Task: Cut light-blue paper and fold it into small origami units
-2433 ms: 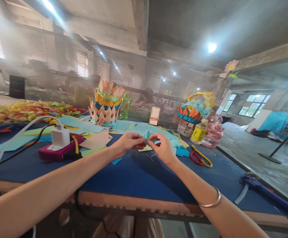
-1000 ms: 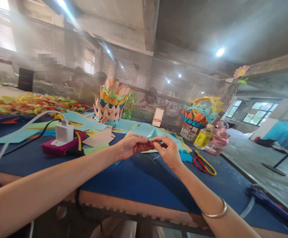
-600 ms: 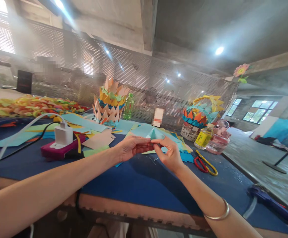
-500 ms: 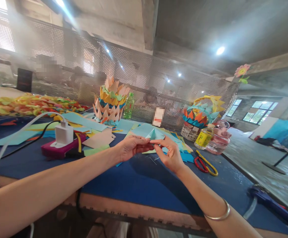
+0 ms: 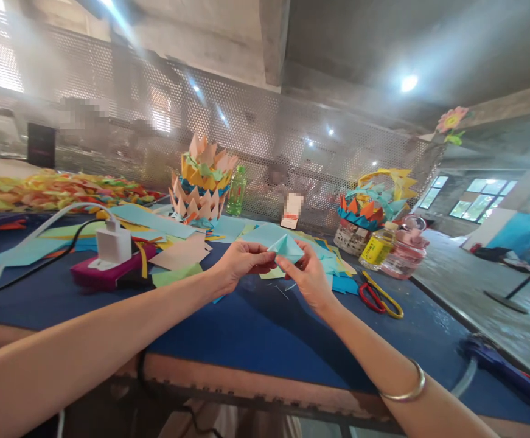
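Bridging both hands [image 5: 240, 263] [image 5: 311, 277]: folded paper [image 5: 286, 248]

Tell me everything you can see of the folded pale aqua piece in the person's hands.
The folded piece looks like thin, matte paper, creased into a small pointed shape with flat facets; a crease shows on the side facing the camera, and its peak points up. The left hand pinches its left end, while the fingers of the right hand hold its lower right side. It appears raised above the table, in front of similarly coloured sheets. The fingers hide part of its lower edge.
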A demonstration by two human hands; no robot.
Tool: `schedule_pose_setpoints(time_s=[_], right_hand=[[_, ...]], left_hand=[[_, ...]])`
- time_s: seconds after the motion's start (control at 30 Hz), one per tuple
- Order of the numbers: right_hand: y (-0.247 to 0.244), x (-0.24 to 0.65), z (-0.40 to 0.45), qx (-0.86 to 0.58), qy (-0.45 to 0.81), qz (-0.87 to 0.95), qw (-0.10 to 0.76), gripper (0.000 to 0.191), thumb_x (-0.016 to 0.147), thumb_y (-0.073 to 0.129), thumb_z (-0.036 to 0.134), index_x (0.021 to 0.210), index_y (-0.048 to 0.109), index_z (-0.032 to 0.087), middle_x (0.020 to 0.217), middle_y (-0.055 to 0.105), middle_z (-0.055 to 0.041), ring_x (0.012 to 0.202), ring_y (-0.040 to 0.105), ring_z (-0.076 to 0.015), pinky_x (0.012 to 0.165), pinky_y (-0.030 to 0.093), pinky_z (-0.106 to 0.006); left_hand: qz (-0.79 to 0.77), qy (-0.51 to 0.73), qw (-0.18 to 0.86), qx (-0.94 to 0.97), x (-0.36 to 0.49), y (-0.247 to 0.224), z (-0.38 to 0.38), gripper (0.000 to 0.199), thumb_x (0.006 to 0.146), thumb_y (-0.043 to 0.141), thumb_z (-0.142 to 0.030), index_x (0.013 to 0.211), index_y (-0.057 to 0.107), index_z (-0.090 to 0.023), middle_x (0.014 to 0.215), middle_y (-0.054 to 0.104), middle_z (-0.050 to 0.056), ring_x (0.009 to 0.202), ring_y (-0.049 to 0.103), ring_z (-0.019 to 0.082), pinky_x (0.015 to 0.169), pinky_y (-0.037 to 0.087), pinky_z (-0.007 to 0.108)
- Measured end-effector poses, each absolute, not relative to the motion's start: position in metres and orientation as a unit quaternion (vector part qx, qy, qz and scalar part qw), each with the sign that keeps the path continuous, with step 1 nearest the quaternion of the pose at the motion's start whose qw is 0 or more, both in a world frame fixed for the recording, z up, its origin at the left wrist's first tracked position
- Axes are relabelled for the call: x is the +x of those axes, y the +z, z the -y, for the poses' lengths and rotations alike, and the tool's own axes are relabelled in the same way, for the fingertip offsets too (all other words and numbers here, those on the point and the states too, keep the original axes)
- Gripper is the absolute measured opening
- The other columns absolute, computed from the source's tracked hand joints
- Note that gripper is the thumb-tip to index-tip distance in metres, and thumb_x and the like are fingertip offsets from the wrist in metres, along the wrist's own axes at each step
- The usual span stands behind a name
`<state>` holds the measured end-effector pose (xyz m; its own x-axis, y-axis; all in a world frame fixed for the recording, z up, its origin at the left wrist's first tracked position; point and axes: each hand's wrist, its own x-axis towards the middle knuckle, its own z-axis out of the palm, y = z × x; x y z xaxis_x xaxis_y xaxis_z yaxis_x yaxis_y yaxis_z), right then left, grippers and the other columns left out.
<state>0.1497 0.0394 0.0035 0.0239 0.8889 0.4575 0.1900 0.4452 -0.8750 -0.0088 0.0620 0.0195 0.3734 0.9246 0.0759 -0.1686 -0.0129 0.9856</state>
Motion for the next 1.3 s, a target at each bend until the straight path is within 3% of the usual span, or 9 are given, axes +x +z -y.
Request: schedule_pose_setpoints(time_s=[0.13,0.4,0.7,1.07,1.3], right_hand=[[0.003,0.15,-0.04,-0.443,0.279,0.639,0.564,0.045,0.064,0.067,0.032,0.103,0.048,0.019,0.079,0.059,-0.0009,0.062,0.054,-0.0118,0.054,0.047,-0.024],[0.011,0.15,-0.037,-0.422,0.325,0.63,0.565,0.049,0.057,0.073,0.031,0.098,0.049,0.019,0.071,0.059,0.001,0.055,0.053,-0.0112,0.053,0.047,-0.025],[0.005,0.159,-0.044,-0.438,0.321,0.65,0.531,0.038,0.069,0.063,0.032,0.101,0.048,0.019,0.07,0.059,0.0011,0.061,0.056,-0.0126,0.06,0.05,-0.029],[0.006,0.156,-0.043,-0.444,0.277,0.63,0.573,0.036,0.069,0.061,0.024,0.1,0.044,0.018,0.068,0.056,0.0027,0.056,0.052,-0.0104,0.058,0.045,-0.026],[0.001,0.154,-0.043,-0.452,0.272,0.645,0.553,0.04,0.069,0.061,0.029,0.104,0.044,0.018,0.065,0.05,0.004,0.059,0.049,-0.0112,0.058,0.045,-0.027]], left_hand=[[-0.342,0.441,0.602,0.571,-0.008,0.019,-0.063,0.021,0.059,0.074,-0.032,0.064,0.066,-0.013,0.063,0.065,0.003,0.065,0.059,0.013,0.065,0.047,0.025],[-0.355,0.403,0.65,0.538,-0.006,0.017,-0.065,0.022,0.057,0.075,-0.029,0.058,0.062,-0.011,0.054,0.06,0.002,0.054,0.056,0.011,0.063,0.048,0.026],[-0.365,0.394,0.58,0.613,-0.011,0.016,-0.075,0.022,0.064,0.07,-0.032,0.064,0.06,-0.012,0.055,0.061,0.001,0.057,0.057,0.013,0.064,0.049,0.031],[-0.324,0.326,0.679,0.572,-0.011,0.021,-0.067,0.034,0.063,0.073,-0.033,0.086,0.063,-0.011,0.078,0.07,0.011,0.075,0.066,0.02,0.074,0.049,0.031],[-0.378,0.339,0.649,0.566,-0.011,0.018,-0.069,0.026,0.061,0.073,-0.032,0.074,0.062,-0.013,0.065,0.067,0.004,0.061,0.062,0.013,0.062,0.048,0.025]])
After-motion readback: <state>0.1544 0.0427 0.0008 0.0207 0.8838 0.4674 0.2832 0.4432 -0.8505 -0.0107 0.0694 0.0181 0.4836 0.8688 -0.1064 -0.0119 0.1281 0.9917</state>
